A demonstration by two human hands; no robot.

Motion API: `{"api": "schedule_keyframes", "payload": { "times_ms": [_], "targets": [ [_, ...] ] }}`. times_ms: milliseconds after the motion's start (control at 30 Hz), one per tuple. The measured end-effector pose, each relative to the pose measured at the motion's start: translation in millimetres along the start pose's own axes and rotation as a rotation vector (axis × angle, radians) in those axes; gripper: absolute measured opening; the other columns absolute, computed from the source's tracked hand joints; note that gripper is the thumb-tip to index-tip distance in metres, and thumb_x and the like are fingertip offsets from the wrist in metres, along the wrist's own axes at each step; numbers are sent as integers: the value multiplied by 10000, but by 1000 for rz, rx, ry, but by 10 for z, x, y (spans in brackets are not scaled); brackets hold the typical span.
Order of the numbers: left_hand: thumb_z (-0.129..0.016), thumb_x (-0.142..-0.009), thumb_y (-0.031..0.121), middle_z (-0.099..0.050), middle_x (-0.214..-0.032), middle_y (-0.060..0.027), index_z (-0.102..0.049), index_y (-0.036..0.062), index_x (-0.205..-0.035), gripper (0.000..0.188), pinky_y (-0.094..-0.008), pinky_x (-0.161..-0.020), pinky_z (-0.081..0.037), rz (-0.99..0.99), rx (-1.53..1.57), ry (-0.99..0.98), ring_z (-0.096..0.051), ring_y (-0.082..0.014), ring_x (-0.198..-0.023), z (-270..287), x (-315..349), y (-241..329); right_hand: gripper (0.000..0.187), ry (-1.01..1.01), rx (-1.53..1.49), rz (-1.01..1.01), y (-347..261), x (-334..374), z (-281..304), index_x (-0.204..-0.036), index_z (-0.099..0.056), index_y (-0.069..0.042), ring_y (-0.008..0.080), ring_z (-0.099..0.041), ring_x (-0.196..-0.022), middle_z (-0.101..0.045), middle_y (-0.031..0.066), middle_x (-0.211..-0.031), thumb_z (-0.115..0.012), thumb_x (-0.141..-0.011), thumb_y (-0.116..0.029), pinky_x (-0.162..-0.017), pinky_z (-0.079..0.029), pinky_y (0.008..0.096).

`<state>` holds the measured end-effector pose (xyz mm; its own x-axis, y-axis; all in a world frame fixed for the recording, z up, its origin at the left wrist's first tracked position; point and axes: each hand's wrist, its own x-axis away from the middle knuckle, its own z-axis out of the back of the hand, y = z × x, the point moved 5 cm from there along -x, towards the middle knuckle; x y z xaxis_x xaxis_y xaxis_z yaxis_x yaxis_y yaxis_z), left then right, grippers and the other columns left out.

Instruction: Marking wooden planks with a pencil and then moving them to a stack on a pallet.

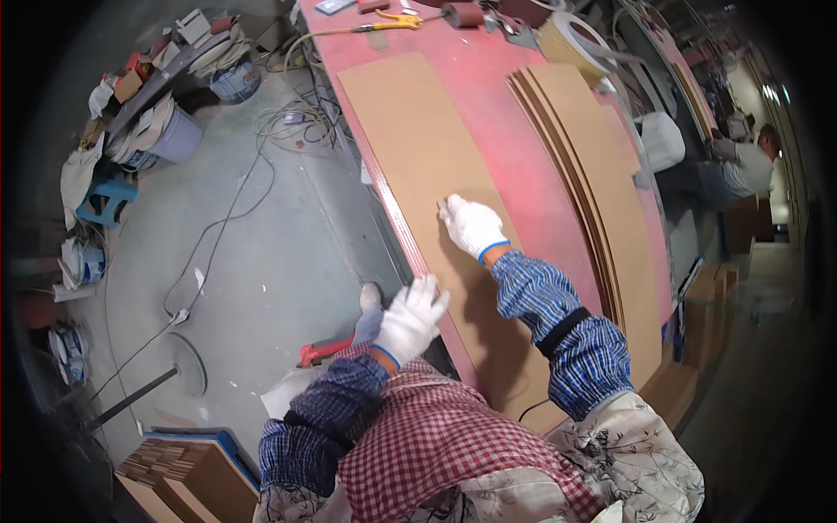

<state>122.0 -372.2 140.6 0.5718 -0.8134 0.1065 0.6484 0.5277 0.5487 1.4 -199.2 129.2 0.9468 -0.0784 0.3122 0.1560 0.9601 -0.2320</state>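
A long, flat brown board [410,131] lies lengthwise on a pink-red worktable [501,131]. Over the middle of this board is my right hand [473,227], in a white glove with a blue cuff. Its fingers are pinched together at the board's face, around a small thin thing whose kind I cannot make out. My left hand [410,321], gloved the same way, is by the table's left edge, close to my apron [427,418]. Its fingers are stretched out and hold nothing I can see. To the right lies a stack of similar brown boards [602,166].
A yellow air gun [397,23] with a hose and a sandpaper roll [464,14] lie at the table's far end. Cables [228,222] cross the floor at left, near buckets [179,135]. Stacked boards [187,475] stand at lower left. Another person [745,166] is at far right.
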Motion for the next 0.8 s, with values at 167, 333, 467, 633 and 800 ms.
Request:
{"api": "schedule_keyframes", "payload": {
  "times_ms": [167, 333, 467, 633, 800],
  "targets": [
    [-750, -746, 361, -366, -1451, -241, -496, 79, -1355, 718, -461, -1082, -377, 102, -68, -72, -377, -409, -1335, 27, -70, -34, 252, -34, -18, -33, 315, 1286, -289, -951, -583, -64, 399, -674, -758, -686, 199, -821, -530, -940, -311, -665, -522, 514],
    [-791, -703, 412, -328, -1457, -260, -495, 45, -1320, 776, -470, -1083, -387, 249, -148, -120, -310, -443, -1378, 1, -183, 17, 237, -83, -29, -123, 618, 2575, -520, -954, -569, -64, 382, -673, -714, -681, 186, -774, -538, -932, -298, -623, -516, 509],
    [-790, -699, 405, -387, -1355, -241, -504, 33, -1251, 725, -473, -1057, -400, 231, -209, -40, -335, -441, -1327, -13, -265, -42, 225, -122, -58, -168, 859, 3522, -660, -934, -564, -53, 366, -676, -700, -676, 180, -752, -525, -944, -274, -603, -515, 501],
    [-793, -709, 371, -387, -1357, -237, -487, 23, -1227, 695, -481, -1045, -407, 222, -195, -40, -355, -436, -1310, -39, -334, -109, 203, -222, -72, -270, 1151, 4564, -909, -916, -569, -63, 352, -675, -701, -676, 170, -760, -535, -932, -262, -593, -515, 485],
    [-790, -727, 380, -363, -1400, -246, -445, 16, -1284, 749, -487, -1062, -400, 205, -271, -36, -331, -453, -1343, -85, -332, -244, 167, -253, -88, -344, 1254, 5238, -1061, -927, -561, -67, 349, -668, -691, -661, 157, -739, -546, -911, -232, -590, -514, 473]
  ]
}}
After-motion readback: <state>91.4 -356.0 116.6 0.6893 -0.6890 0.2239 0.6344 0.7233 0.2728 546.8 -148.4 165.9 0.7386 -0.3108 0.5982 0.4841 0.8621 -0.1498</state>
